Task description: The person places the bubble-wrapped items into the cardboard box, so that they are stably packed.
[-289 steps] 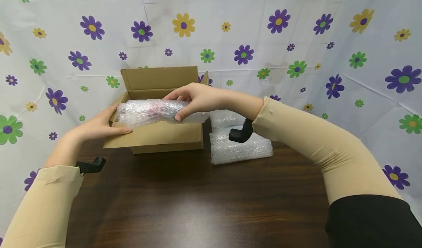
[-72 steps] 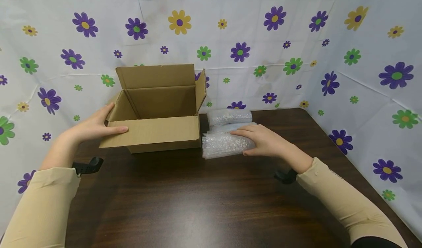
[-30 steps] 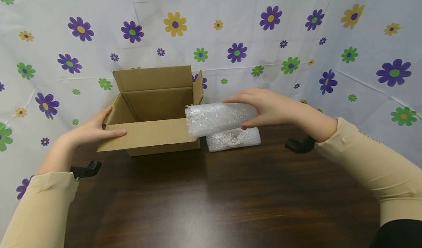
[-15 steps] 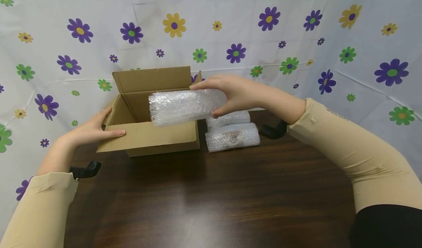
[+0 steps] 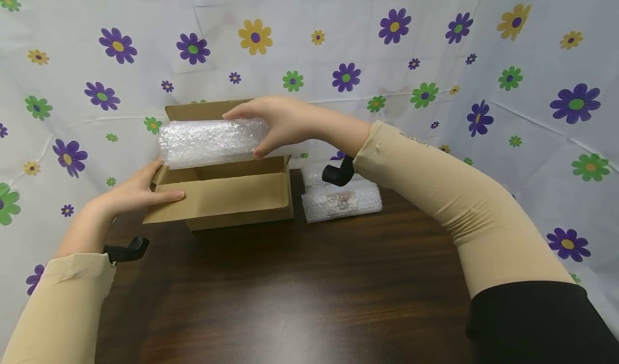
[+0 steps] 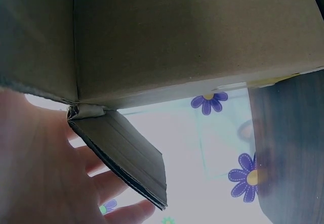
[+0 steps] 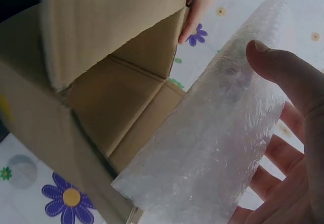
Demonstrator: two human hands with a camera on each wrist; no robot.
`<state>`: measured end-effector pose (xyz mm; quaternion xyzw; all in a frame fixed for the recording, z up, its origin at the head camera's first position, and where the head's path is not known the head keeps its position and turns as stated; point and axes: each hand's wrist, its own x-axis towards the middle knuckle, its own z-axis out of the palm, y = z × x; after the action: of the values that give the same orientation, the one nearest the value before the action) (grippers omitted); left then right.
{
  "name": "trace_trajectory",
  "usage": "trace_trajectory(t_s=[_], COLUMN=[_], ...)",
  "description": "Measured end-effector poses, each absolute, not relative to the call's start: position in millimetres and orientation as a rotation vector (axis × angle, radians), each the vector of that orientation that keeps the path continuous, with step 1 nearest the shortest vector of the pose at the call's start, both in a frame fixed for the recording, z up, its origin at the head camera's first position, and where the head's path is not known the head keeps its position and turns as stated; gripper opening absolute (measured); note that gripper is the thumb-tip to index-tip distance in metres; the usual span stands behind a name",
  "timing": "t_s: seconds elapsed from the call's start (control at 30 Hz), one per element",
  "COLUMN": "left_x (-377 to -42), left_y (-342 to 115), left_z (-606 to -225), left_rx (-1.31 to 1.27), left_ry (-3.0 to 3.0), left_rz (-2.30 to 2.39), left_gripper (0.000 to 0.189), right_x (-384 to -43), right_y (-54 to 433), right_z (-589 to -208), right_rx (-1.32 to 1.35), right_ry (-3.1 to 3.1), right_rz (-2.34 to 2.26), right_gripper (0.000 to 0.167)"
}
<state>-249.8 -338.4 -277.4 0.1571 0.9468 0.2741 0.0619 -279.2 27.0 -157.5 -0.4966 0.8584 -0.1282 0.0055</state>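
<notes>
My right hand [image 5: 282, 123] grips one end of a bubble-wrapped roll [image 5: 208, 142], thumb on the near side and fingers on the far side. The roll lies nearly level above the open cardboard box [image 5: 242, 219]. In the right wrist view something faintly pinkish shows through the layers of the roll [image 7: 202, 148]. My left hand [image 5: 137, 189] holds the box's left front corner, its thumb on the front flap [image 5: 227, 196]. In the left wrist view its fingers [image 6: 109, 186] reach behind a side flap [image 6: 126, 153]. The box's floor is hidden in the head view.
Two more bubble-wrapped rolls lie right of the box: a nearer roll [image 5: 342, 201] with something brownish inside, and a farther roll [image 5: 314, 176] partly hidden by my right wrist. Dark wooden table [image 5: 290, 288] extends in front. A flowered cloth [image 5: 309, 41] hangs behind.
An earlier roll with pink inside has left my right hand. The hand reached to the rolls at right, picked up another, and carried it left and up over the box. My left hand stays put.
</notes>
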Motion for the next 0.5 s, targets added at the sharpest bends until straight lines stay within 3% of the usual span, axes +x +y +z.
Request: trace_trajectory(t_s=[0.5], left_x=[-248.0], left_y=[-337.9], left_z=[-274.7], left_rx=[0.437], left_ry=[2.869], left_rz=[0.768], left_gripper=[0.108], right_x=[-307.9], right_y=[-31.2], right_z=[-152.2], right_rx=[-1.412], right_ry=[2.705], right_rz=[-0.397], right_gripper=[0.083])
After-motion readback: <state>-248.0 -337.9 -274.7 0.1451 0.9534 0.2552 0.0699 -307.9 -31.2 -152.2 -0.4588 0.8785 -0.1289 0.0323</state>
